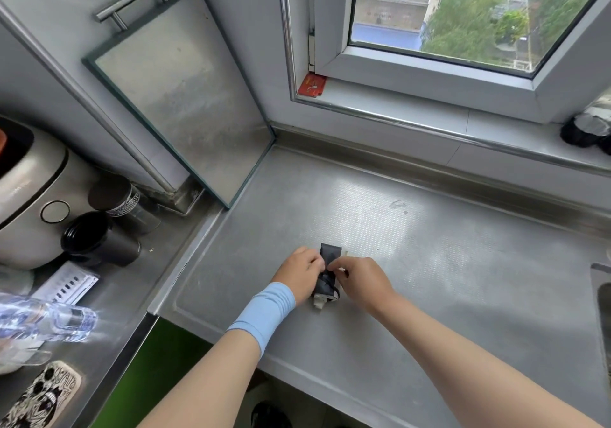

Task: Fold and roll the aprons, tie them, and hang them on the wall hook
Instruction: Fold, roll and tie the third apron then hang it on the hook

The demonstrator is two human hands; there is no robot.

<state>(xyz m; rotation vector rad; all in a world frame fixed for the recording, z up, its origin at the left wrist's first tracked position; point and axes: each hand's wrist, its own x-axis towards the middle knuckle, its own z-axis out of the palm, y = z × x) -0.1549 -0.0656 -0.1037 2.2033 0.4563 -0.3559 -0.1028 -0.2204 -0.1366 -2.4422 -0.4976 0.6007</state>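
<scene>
A dull steel counter [429,262] with a fine dimpled patch at its middle is running under a white-framed window [463,57], its raised lip turning a corner at the left. Nearest the camera, two bare forearms are reaching in from the near edge, the left one wearing a pale blue wristband [264,312]. Between the hands a dark apron [329,272], rolled into a tight short bundle with a pale end toward the near edge, is lying on the counter about midway between the near edge and the back. The left hand [302,274] is curling against the roll's left side, fingers bent onto the fabric. The right hand [360,279] is arching over its right side, thumb and fingertips pinching a thin dark strap on top of the roll. On the lower shelf at the left, a clear plastic bottle [49,318] is lying on its side, with two black cylindrical jars [102,239] and a rounded metal cooker [26,189] behind it. Farther back, a flat rectangular steel tray [178,90] is leaning against the wall in the counter's far left corner.
</scene>
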